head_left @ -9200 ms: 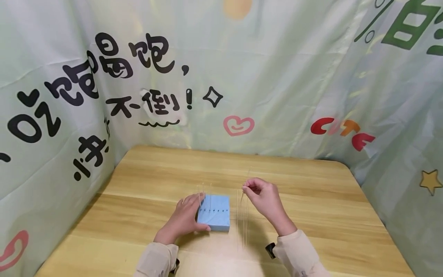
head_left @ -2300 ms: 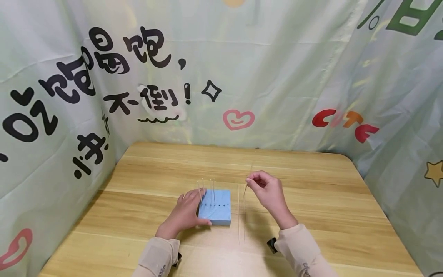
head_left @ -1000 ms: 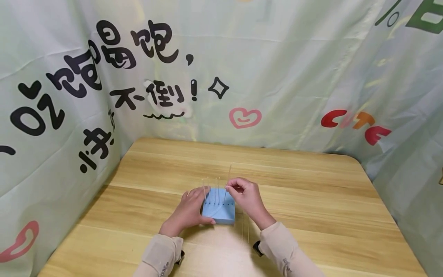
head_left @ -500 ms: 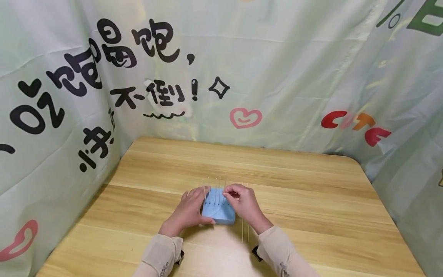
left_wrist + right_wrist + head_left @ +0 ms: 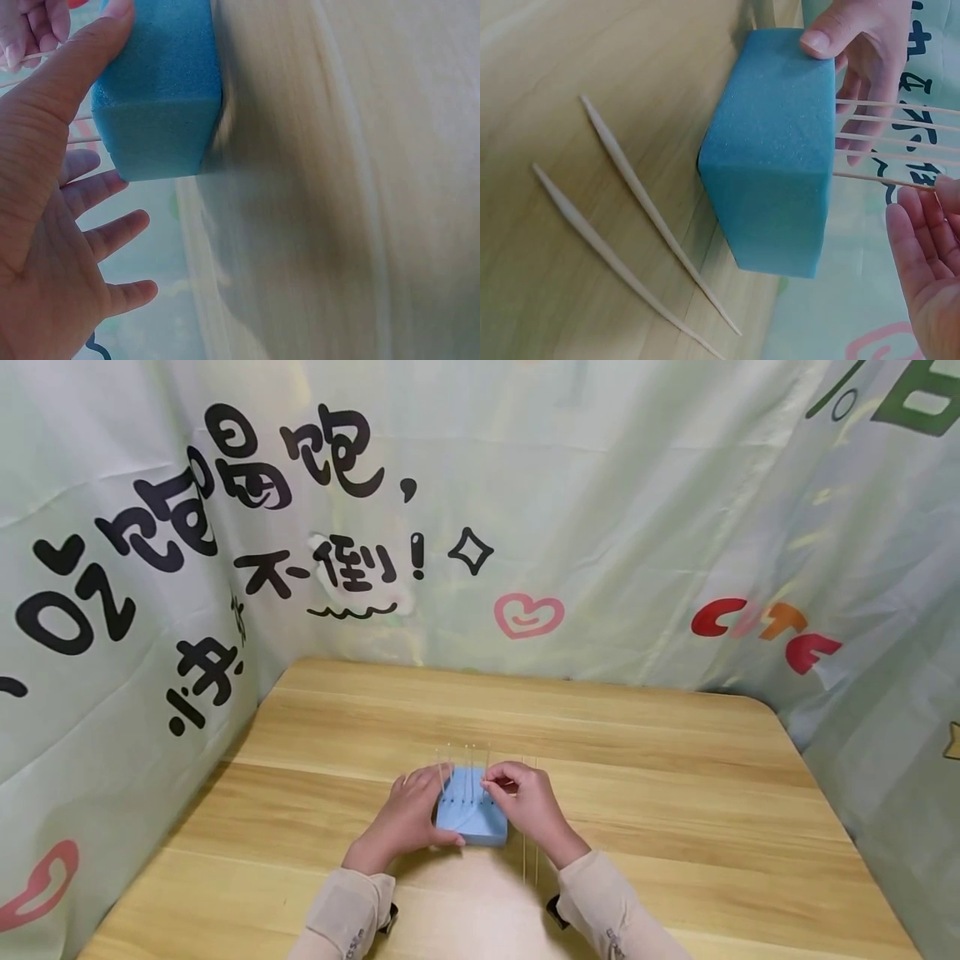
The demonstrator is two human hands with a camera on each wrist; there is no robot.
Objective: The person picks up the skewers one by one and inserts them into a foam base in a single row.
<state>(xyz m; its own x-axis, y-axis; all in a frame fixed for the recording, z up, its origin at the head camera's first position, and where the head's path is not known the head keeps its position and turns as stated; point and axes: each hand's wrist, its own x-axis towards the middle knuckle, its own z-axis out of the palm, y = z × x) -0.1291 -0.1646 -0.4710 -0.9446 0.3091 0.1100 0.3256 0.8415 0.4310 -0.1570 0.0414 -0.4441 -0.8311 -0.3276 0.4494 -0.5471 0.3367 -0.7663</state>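
A blue foam block (image 5: 483, 820) with a row of small dark holes along its top lies on the table. My left hand (image 5: 405, 820) grips its left side, thumb on the near face and index finger at the far side; the other fingers are spread in the left wrist view. Several thin wooden skewers (image 5: 900, 122) stand in the holes on the left. At the right of these, my right hand (image 5: 531, 800) pinches one more skewer (image 5: 877, 179) between thumb and fingertips. In the right wrist view that skewer's lower end meets the block's top; how deep it sits is hidden.
Two loose skewers (image 5: 641, 199) with tapered ends lie side by side on the wooden table (image 5: 645, 760), right of the block and partly under the right forearm. A printed fabric curtain (image 5: 600, 527) encloses the table's back and sides.
The right hand has picked a skewer up from the table, carried it left to the block and lowered it at a hole. Another skewer was added earlier. The left hand keeps its grip.
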